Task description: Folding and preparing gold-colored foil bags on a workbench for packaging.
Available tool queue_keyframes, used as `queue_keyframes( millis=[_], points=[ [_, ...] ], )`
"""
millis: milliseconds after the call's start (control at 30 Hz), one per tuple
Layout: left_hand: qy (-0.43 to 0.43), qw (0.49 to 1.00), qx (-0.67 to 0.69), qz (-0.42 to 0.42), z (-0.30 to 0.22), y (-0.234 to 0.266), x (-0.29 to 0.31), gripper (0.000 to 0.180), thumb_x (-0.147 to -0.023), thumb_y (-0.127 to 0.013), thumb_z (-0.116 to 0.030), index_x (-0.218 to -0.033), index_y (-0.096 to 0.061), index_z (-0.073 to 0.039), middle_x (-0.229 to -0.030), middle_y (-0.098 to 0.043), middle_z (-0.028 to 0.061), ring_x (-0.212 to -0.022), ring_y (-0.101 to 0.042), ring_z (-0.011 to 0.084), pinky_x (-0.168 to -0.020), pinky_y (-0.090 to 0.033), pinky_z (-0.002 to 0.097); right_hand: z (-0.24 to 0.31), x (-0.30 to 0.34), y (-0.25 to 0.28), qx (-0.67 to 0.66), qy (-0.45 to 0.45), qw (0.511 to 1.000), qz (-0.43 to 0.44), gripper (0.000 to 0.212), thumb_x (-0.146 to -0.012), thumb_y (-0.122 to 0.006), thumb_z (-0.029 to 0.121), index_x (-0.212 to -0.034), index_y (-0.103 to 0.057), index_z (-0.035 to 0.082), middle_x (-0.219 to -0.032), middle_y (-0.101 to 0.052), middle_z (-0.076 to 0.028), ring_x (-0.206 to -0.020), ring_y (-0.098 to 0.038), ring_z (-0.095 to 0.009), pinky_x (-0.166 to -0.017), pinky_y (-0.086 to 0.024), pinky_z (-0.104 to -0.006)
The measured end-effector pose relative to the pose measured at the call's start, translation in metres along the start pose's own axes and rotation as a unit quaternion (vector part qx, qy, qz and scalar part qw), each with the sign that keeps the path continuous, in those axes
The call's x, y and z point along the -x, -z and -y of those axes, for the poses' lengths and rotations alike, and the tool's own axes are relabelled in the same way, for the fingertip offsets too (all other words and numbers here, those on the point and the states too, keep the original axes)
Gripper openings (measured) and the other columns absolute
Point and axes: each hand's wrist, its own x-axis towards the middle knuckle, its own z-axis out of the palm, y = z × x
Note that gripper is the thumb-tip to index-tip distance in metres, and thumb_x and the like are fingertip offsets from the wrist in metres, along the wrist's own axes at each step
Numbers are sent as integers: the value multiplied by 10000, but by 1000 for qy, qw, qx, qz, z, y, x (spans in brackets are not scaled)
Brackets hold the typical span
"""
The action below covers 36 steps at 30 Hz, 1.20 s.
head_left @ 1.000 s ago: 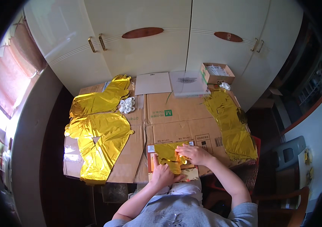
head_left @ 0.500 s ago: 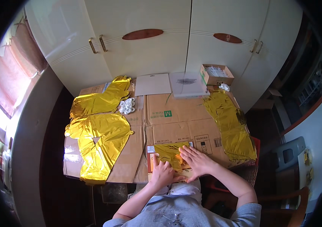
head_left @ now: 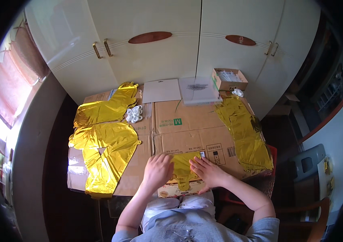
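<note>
Small gold foil piece (head_left: 182, 166) lies at the near edge of the table, between the two hands, on top of a flat patterned box (head_left: 182, 189); a narrow tab of the foil points toward the wearer. Right hand (head_left: 209, 172) open, fingers together over the foil's right side, thumb spread away toward the near edge — resting on it, gripping nothing visible. Left hand (head_left: 158, 170) at the foil's left edge, fingers bent, back of the hand up; cannot tell whether the fingertips pinch the foil or only touch it. Table covered by brown cardboard (head_left: 191, 137). To the left, two large gold foil shapes, the farther one (head_left: 103, 109) and the nearer one (head_left: 113, 147), with a cluster of white rolls (head_left: 134, 114) beside them. To the right, a long gold foil sheet (head_left: 247, 139). Far edge, left to right: pale flat sheet (head_left: 161, 92), clear plastic packet (head_left: 199, 93), small open box (head_left: 232, 86) holding white sticks (head_left: 228, 76).
</note>
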Motion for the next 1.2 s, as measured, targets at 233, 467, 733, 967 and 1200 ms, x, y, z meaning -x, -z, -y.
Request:
queue_keyframes(
  millis=[233,467,733,967,1200],
  points=[
    [-23,995,-50,82,2,-79,8,763,-940,-448,-519,-1459,-312,23,-1524,-278,248,-1435,-240,376,-1153,-187,521,0,1,-2,-12,6,1000,-20,1135,-655,-658,733,-1407,-357,-63,-1544,-231,-218,-1453,-157,-371,-1188,-125,-485],
    [-6,995,-75,66,-7,-92,14,785,-897,-464,-552,-1461,-345,-19,-1524,-290,235,-1444,-206,384,-1165,-148,519,-7,-3,5,-118,5,992,-37,900,-786,-637,601,-1358,-422,-59,-1485,-333,-245,-1423,-240,-385,-1175,-168,-493],
    [17,994,-70,84,-9,-87,13,781,-879,-478,-535,-1482,-323,-65,-1554,-269,170,-1456,-166,385,-1144,-106,601,11,-51,-28,-72,-156,962,-212,514,-953,-521,259,-1353,-447,-54,-1441,-394,-269,-1379,-331,-404,-1145,-250,-497],
    [38,990,-67,119,4,-72,18,793,-887,-466,-541,-1487,-307,-48,-1565,-261,139,-1460,-158,378,-1135,-74,630,7,-41,-26,-28,-155,971,-178,631,-948,-522,370,-1396,-400,-58,-1473,-346,-273,-1403,-299,-380,-1158,-227,-489],
    [57,988,-18,141,29,-46,30,730,-950,-412,-511,-1480,-303,-22,-1564,-261,135,-1465,-204,253,-1130,-12,638,4,-35,-27,-16,-173,976,-130,827,-927,-473,551,-1456,-287,-56,-1515,-276,-262,-1439,-222,-363,-1186,-145,-463]
  ],
)
